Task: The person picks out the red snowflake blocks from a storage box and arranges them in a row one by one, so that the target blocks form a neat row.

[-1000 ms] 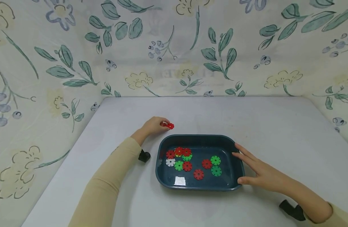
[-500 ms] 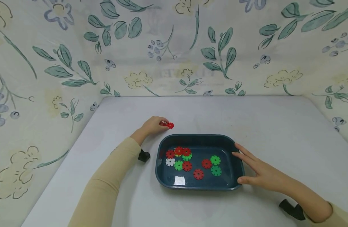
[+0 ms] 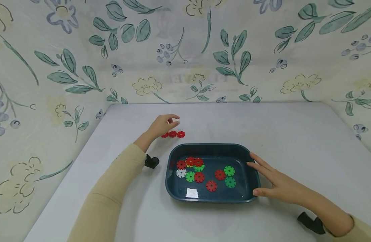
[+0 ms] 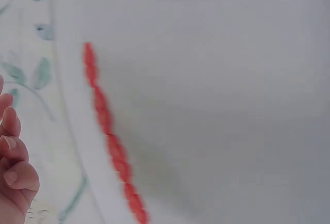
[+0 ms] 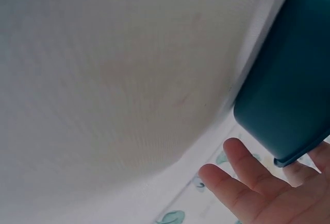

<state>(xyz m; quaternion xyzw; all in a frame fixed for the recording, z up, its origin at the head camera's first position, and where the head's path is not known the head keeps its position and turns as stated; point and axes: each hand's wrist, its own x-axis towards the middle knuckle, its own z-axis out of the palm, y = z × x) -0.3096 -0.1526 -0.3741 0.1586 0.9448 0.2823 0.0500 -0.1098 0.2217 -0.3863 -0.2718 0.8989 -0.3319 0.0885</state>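
Observation:
A row of red notched plastic discs (image 3: 172, 134) lies on the table behind the tray, its left end hidden by my left hand (image 3: 161, 125). That hand hovers just above the row, thumb and fingers apart, holding nothing. From the left wrist view, the red row (image 4: 105, 116) runs as one line, slightly blurred, apart from the fingers (image 4: 15, 149). My right hand (image 3: 283, 185) rests at the right end of a dark teal tray (image 3: 214, 198), fingertips over its rim and thumb at its front corner. In the right wrist view, its fingers (image 5: 250, 165) look extended beside the tray wall.
Inside the tray lie loose discs: several red ones (image 3: 211, 186), several green ones (image 3: 230, 182) and a white one (image 3: 181, 173). Floral cloth (image 3: 185, 50) rises behind the white table (image 3: 264, 124). Each wrist has a black strap piece (image 3: 152, 161).
My left hand has let go of the red discs and lifted slightly up and back, uncovering more of the row. The right hand and the tray have stayed in place.

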